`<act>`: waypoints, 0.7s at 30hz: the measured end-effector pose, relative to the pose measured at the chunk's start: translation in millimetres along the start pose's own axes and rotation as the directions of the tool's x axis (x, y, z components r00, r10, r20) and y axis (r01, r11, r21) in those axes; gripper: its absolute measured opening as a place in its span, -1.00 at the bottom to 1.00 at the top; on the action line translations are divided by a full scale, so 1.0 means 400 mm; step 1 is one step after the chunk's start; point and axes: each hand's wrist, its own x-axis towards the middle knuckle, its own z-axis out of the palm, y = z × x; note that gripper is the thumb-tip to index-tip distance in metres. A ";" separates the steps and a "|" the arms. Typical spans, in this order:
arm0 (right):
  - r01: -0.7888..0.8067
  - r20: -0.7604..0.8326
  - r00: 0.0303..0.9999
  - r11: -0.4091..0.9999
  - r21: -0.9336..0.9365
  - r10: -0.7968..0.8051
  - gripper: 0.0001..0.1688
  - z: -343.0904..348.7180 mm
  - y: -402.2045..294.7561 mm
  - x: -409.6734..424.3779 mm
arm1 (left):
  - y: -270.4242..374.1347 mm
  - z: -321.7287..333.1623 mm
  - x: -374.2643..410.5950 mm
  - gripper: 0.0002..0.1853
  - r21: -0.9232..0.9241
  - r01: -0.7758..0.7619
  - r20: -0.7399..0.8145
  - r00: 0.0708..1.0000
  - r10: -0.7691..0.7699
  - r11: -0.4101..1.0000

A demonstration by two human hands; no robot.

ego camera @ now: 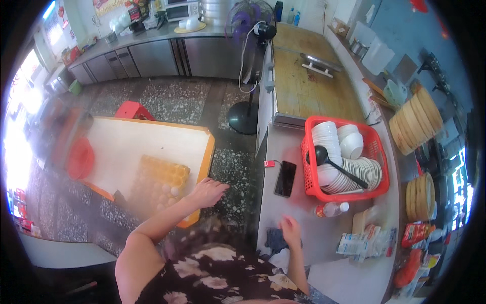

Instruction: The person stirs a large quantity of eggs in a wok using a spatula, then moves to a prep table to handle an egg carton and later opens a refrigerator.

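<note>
My left hand hangs palm down by the near corner of a white-topped table with an orange-yellow edge. Its fingers are loosely bent, and nothing shows in them. On that table, left of my forearm, lies a pulp egg tray with several eggs beside or in it, partly blurred. My right hand is at a dark folded cloth on the steel counter; whether the fingers grip the cloth cannot be made out. Further along the counter lie a black phone and a plastic bottle.
A red basket holds white bowls, plates and a black ladle. Plastic packages lie at the counter's right. Bamboo steamers stand on the ledge. A pedestal fan, a red stool and a red basin are ahead.
</note>
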 end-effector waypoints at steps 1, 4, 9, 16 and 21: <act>0.049 -0.018 0.999 0.996 0.079 -0.048 -0.68 0.029 -0.068 0.071 | -0.014 0.011 0.016 -0.66 -0.003 0.028 0.099 0.995 -0.028 1.000; 0.064 0.049 0.995 0.932 0.357 -0.087 -0.68 0.161 -0.375 0.218 | -0.106 0.005 0.039 -0.59 0.004 0.268 0.457 0.856 -0.240 0.963; 0.073 0.076 0.991 0.915 0.397 -0.113 -0.69 0.200 -0.500 0.476 | -0.339 -0.010 0.335 -0.62 -0.075 0.152 0.488 0.867 -0.097 0.985; -0.042 0.153 0.988 0.967 0.251 0.003 -0.71 0.363 -0.732 1.073 | -0.817 -0.064 0.733 -0.64 -0.287 0.178 0.253 0.962 -0.105 0.941; 0.030 0.478 0.875 0.994 0.101 -0.075 -0.72 0.568 -0.969 1.535 | -1.109 -0.183 0.791 -0.67 -0.402 0.455 0.039 0.876 -0.482 0.795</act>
